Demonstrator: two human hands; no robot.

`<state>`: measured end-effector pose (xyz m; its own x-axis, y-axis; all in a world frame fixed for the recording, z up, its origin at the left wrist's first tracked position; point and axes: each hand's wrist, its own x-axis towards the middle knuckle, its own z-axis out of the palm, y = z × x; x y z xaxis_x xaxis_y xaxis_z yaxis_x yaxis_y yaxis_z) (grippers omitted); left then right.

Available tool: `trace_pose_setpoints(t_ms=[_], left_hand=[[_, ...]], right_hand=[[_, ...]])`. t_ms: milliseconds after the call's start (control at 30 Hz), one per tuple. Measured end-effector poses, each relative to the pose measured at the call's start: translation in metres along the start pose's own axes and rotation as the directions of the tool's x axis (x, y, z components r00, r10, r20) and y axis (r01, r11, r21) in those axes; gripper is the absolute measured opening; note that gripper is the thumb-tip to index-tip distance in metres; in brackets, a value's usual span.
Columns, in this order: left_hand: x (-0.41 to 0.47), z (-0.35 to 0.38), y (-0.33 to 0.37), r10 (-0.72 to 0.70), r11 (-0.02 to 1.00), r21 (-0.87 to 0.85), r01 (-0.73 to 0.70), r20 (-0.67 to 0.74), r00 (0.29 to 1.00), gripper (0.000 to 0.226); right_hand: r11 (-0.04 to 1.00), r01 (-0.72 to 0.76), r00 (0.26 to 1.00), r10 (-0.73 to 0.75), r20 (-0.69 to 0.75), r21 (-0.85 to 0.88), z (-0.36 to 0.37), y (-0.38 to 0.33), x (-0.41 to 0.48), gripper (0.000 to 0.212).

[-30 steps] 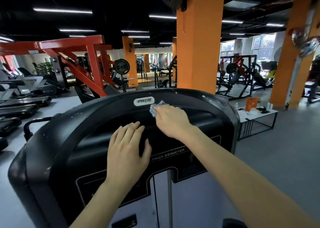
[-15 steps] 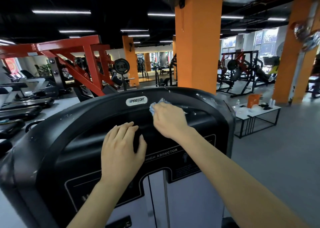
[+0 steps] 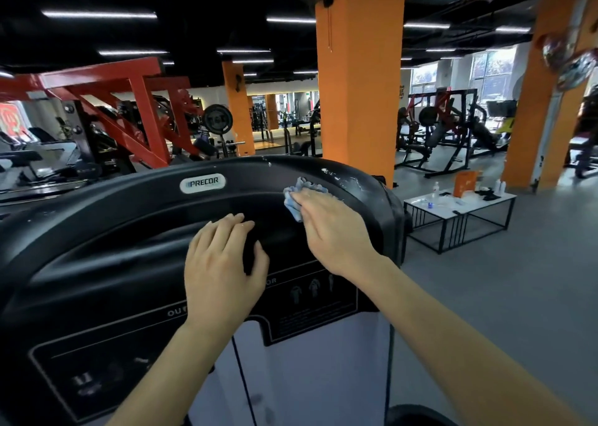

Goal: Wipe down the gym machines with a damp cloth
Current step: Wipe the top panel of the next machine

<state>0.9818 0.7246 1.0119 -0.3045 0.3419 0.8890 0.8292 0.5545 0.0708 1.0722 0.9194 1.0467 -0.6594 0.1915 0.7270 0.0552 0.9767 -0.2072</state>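
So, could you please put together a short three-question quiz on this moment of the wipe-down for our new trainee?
1. True or false: the left hand presses the blue cloth against the black machine cover.
2. Where is the cloth relative to the PRECOR badge? A) left of it B) right of it C) covering it
3. Fill in: white smears show on the cover's top ____ corner.
Key: 1 false, the right hand presses it while the left lies flat on the cover; 2 B; 3 right.
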Motion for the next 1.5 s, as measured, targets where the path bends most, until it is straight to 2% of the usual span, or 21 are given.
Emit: trace_pose_setpoints(t_ms=[133,333,400,500,667,867,967,1100,1167,1267,1500], left_hand=[[-0.004,0.001,0.0,0.037,0.999,-0.001,-0.037,0.007,0.999,0.04],[-0.006,0.0,0.001,0.038,0.998,0.051,-0.039,0.026,0.999,0.046],[-0.002,0.001,0.002,0.025,0.998,0.065,-0.027,0.019,0.999,0.043],[0.005,0.004,0.003,0.021,0.998,0.054,-0.022,0.023,1.0,0.041],[0.002,0.007,0.004,0.037,0.996,0.078,-0.037,0.003,0.999,0.042],[0.0,0.008,0.004,0.045,0.997,0.068,-0.045,0.01,0.999,0.044],[0.0,0.007,0.002,0.058,0.996,0.074,-0.059,0.017,0.998,0.045],[-0.001,0.008,0.0,0.066,0.995,0.079,-0.067,0.005,0.998,0.044],[-0.001,0.009,0.0,0.066,0.994,0.083,-0.066,-0.008,0.998,0.043],[-0.001,0.01,0.0,0.075,0.993,0.092,-0.073,-0.018,0.997,0.043],[-0.003,0.013,0.001,0.082,0.993,0.092,-0.077,-0.047,0.996,0.042]], right_hand=[[1.0,0.012,0.998,-0.012,-0.064,0.002,0.005,0.002,-0.003,0.041],[0.999,0.045,0.994,-0.047,0.103,0.023,0.013,-0.017,0.043,0.041],[0.995,0.07,0.992,-0.076,0.105,0.065,0.012,-0.014,0.041,0.041],[0.991,0.089,0.996,-0.091,0.013,0.101,0.01,-0.001,0.024,0.042],[0.99,0.113,0.971,-0.092,-0.22,0.088,0.021,0.027,-0.025,0.045],[0.997,-0.025,0.909,0.055,-0.414,0.077,0.037,0.019,-0.052,0.046],[0.996,-0.084,0.935,0.085,-0.345,0.017,0.037,-0.005,-0.024,0.046],[0.998,-0.035,0.991,0.027,-0.132,-0.056,0.023,-0.021,0.015,0.039],[0.999,0.003,0.997,-0.006,-0.083,-0.043,0.017,-0.018,0.015,0.037],[0.998,-0.007,0.994,0.0,-0.106,-0.061,0.007,-0.007,-0.007,0.035],[0.981,-0.138,0.953,0.095,-0.287,-0.135,0.017,0.015,-0.039,0.044]])
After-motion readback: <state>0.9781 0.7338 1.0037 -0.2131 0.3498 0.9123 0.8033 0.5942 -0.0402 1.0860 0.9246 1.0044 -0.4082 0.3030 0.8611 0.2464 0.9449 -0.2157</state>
